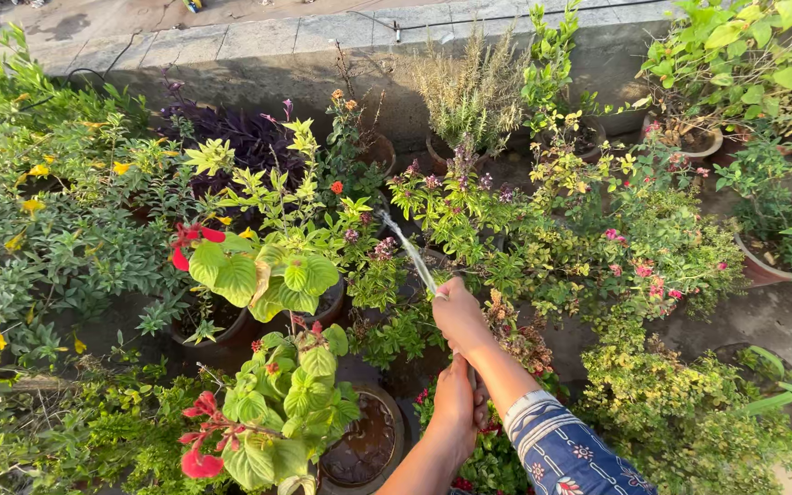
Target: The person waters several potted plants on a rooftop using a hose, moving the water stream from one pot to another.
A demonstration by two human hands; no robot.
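Among the crowded potted plants, two hands work one hose. Right hand (459, 316), reaching out from a blue patterned sleeve (561, 451), has its fingers wrapped tight around the hose end, which is almost wholly hidden in the fist. One thin water jet (405, 246) shoots from the fist up and to the left, over a plant with small purple flowers (451, 197). Left hand (456, 403) sits just behind and below, fingers closed around the hose (473, 378), of which only a short dark bit shows between the two hands. Beside the left hand stands one brown pot (366, 447) with wet soil. Two broad-leafed plants with red blooms (268, 417) grow at the left, one behind the other. One stone wall (258, 64) runs behind the plants.
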